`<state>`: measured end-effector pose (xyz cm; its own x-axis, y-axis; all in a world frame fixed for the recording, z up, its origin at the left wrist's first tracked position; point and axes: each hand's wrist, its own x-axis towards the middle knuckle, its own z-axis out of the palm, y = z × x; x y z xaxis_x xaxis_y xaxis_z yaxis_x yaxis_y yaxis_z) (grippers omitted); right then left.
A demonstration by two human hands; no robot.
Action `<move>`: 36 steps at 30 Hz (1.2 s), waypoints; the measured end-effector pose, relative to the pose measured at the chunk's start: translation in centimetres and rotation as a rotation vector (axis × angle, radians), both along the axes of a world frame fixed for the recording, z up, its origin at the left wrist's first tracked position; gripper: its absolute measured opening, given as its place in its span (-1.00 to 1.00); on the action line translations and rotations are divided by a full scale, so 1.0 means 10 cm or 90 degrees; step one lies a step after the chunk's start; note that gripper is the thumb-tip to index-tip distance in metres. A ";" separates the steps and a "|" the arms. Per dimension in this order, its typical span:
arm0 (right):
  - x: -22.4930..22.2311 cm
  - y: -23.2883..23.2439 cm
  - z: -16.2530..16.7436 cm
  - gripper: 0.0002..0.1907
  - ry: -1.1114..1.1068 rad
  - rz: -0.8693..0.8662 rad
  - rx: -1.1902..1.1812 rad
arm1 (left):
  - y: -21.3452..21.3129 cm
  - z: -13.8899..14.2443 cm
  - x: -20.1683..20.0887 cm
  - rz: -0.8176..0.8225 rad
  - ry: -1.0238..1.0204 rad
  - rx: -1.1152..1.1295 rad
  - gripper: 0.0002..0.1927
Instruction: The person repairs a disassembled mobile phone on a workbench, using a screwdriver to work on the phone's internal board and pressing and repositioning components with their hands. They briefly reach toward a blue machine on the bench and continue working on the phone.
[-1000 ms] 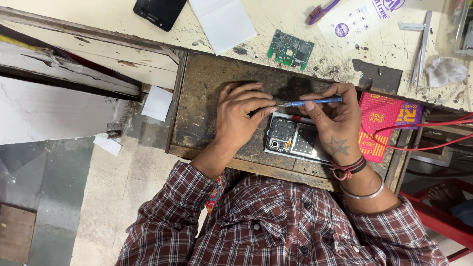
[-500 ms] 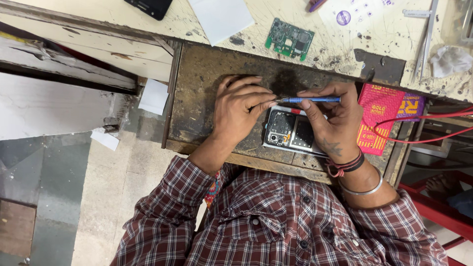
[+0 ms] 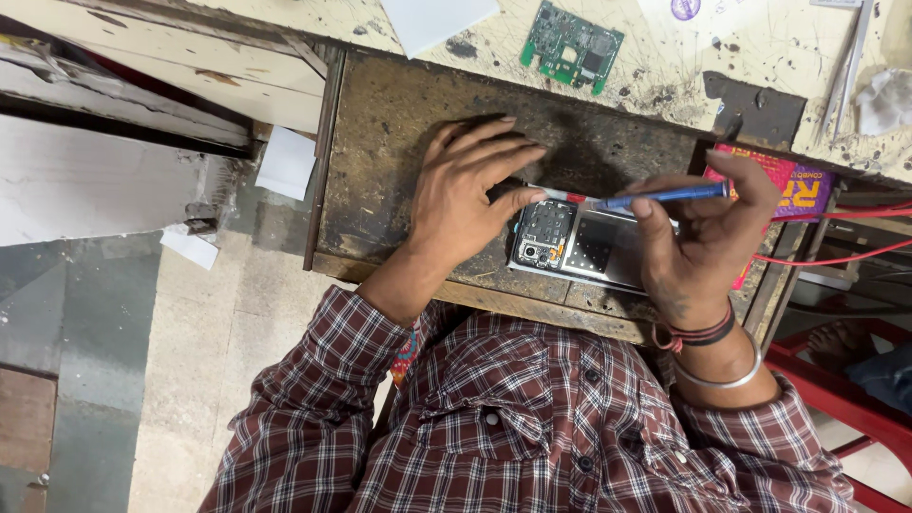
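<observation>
Head view, looking straight down at a worn brown work surface point(image 3: 399, 142). Opened phone point(image 3: 575, 245) lies back-off near the front edge, right of centre; camera module and board exposed at its left end, pale shield plate over the rest. Its right end is hidden under the right hand point(image 3: 698, 237).

Left hand point(image 3: 470, 195): fingers extended and mostly flat on the surface, fingertips touching the phone's upper left corner and the red end of the blue screwdriver point(image 3: 655, 198). Not closed around anything.

Right hand: thumb and fingers pinched on the screwdriver shaft, tool lying roughly level above the phone. Whether the tip sits on a screw: cannot tell, left fingers cover it.

No containers visible. Beyond the back edge, on a pale stained bench top point(image 3: 665, 66): loose green circuit board point(image 3: 573, 45), white paper point(image 3: 437, 19) cut off by the frame, tweezers point(image 3: 848, 57) at far right. Pink packet point(image 3: 793, 190) at the right edge, partly behind the right hand. Red wires point(image 3: 836, 258) run off right. White scraps lie on the floor point(image 3: 190, 313) at left.
</observation>
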<state>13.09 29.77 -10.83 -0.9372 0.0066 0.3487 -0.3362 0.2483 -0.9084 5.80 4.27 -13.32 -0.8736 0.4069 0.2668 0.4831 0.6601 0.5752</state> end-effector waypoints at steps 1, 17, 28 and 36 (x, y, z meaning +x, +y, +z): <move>0.03 0.02 -0.01 -0.46 0.026 0.007 0.035 | 0.00 -0.01 0.00 -0.012 -0.001 0.001 -0.50; 0.20 0.09 -0.06 -0.42 0.190 0.135 0.218 | 0.04 -0.01 0.02 -0.084 -0.030 -0.014 -0.47; 0.15 0.01 0.00 -0.49 0.225 0.156 0.254 | 0.04 0.00 0.01 -0.083 -0.031 -0.011 -0.47; 0.02 -0.05 0.27 -0.56 0.176 0.387 0.210 | 0.01 -0.07 -0.02 -0.095 -0.025 -0.031 -0.45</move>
<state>13.27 29.27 -8.16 -0.6197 -0.6308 0.4670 -0.7070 0.1902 -0.6812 5.58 4.40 -13.99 -0.8123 0.5440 0.2102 0.5551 0.6107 0.5648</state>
